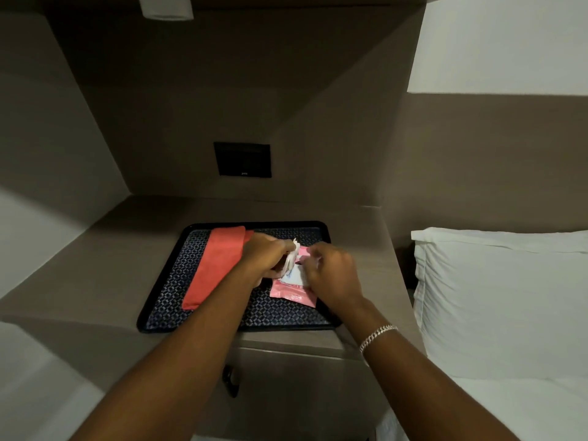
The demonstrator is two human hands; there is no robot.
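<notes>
**Both Hands at the Pink Packet on the Tray**

1. Work surface. A black tray (159, 313) with a diamond-patterned floor lies flat on the brown tabletop (95, 281), close to the front edge.

2. Task items. The pink packet (292, 292) lies flat on the right half of the tray, its near end pointing toward the person. A white sheet (291, 256) stands up, crumpled, at the packet's far end, between the two hands.

3. Left hand (270, 253). The fingers are curled round the white sheet and grip it. The hand is above the tray, just left of the packet and partly over the coral cloth's right edge.

4. Right hand (331, 272). The fingers are curled and the tips are bunched together on the upper part of the pink packet, pinching it. Motion blur hides the exact point of contact. A silver bracelet (377, 337) sits on this wrist.

5. Other items.
- A folded coral cloth (216, 265) lies lengthwise on the left half of the tray, apart from the packet.
- A black wall panel (242, 159) is set into the wall behind the tabletop.
- A white pillow (502, 297) lies on the bed to the right of the tabletop.
- A dark handle (230, 380) is mounted on the cabinet front below the tabletop.
</notes>
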